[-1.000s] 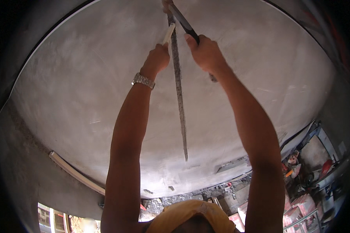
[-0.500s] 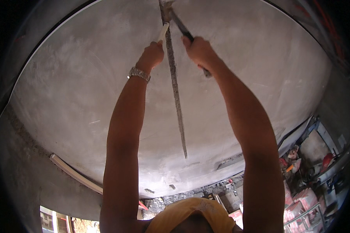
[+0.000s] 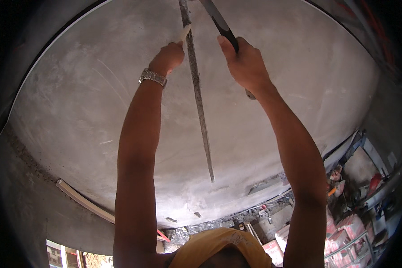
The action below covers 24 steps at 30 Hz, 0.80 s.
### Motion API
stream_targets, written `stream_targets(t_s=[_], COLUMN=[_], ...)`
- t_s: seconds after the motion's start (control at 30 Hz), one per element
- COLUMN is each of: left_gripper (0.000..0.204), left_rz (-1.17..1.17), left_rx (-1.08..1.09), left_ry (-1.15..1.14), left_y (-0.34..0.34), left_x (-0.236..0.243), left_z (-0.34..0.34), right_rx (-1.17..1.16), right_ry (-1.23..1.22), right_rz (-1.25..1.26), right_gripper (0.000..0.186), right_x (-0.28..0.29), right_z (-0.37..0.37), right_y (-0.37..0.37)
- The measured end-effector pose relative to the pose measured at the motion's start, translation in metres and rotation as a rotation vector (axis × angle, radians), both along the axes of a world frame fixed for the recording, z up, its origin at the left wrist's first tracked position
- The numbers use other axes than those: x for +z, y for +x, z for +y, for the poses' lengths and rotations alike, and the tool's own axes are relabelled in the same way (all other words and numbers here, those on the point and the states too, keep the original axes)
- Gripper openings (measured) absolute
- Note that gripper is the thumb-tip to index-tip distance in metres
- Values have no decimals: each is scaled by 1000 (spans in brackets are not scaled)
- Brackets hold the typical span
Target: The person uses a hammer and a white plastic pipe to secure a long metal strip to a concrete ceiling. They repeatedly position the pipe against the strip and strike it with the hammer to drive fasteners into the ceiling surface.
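Observation:
My left hand [image 3: 168, 58], with a metal-banded watch on its wrist, is closed around a short pale bar [image 3: 186, 32] that looks like a chisel. The bar's upper end lies against the long narrow groove [image 3: 195, 73] cut in the grey plastered wall. To the right of the groove, my right hand [image 3: 248, 64] grips a hammer [image 3: 216, 20] by its black handle, thumb along the side. The handle slants up and left, and its butt shows below my palm. Most of the hammer's head is cut off by the top edge of the view.
The grey wall [image 3: 98, 98] fills most of the view. A pale strip of trim [image 3: 85, 202] runs along the lower left. Rubble [image 3: 178, 234] lies at the wall's foot. Red-and-white packages [image 3: 350, 228], a metal frame and mixed clutter stand at the lower right.
My right hand has moved right and slightly down, and the hammer's head has lifted away from the groove toward the top edge. My left hand has shifted a little up and left.

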<state>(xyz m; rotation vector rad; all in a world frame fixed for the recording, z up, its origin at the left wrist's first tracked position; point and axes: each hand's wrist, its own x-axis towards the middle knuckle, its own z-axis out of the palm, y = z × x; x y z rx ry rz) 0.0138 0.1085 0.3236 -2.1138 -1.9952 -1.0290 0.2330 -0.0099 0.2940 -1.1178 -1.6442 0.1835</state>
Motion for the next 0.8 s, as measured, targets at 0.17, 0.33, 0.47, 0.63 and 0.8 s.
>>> stream_targets(t_s=[0.17, 0.33, 0.47, 0.63, 0.8], left_gripper=[53, 55, 53, 47, 49], left_rz=[5, -67, 4, -55, 113], left_rx=[-7, -47, -17, -32, -86], left_ry=[109, 13, 90, -112, 72], left_y=[3, 9, 4, 16, -12], left_x=[-5, -6, -11, -2, -14], left_z=[3, -6, 10, -12, 24], right_rx=[-31, 4, -59, -24, -30], right_ry=[189, -293, 244, -323, 99], right_rz=[16, -159, -16, -310, -159], right_gripper=[58, 59, 60, 60, 58], right_x=[10, 40, 19, 41, 36], right_z=[43, 42, 72, 51, 30], right_y=[-28, -30, -34, -20, -56])
